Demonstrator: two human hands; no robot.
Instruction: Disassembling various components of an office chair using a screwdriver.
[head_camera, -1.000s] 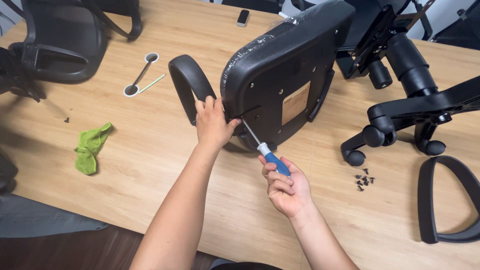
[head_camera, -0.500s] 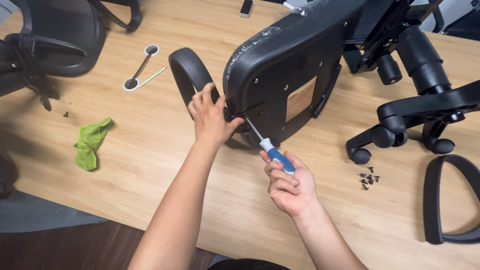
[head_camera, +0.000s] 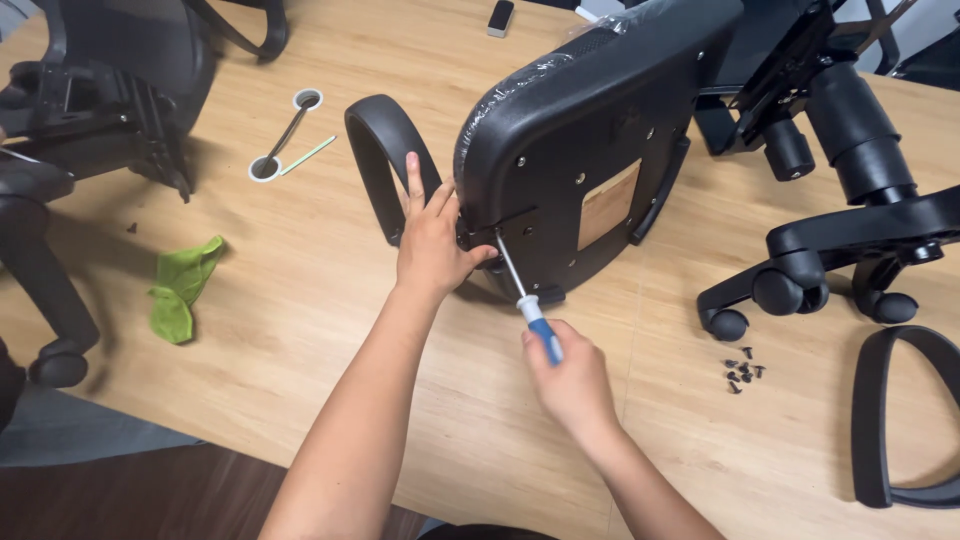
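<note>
Closed around the blue handle, the right hand holds a screwdriver whose shaft angles up to the underside of a black office chair seat lying tipped on the wooden table. Fingers spread, the left hand presses against the seat's edge beside a black armrest loop. Loose screws lie near the wheeled chair base; a green cloth lies well to the left.

wooden table, green cloth, loose screws
</note>
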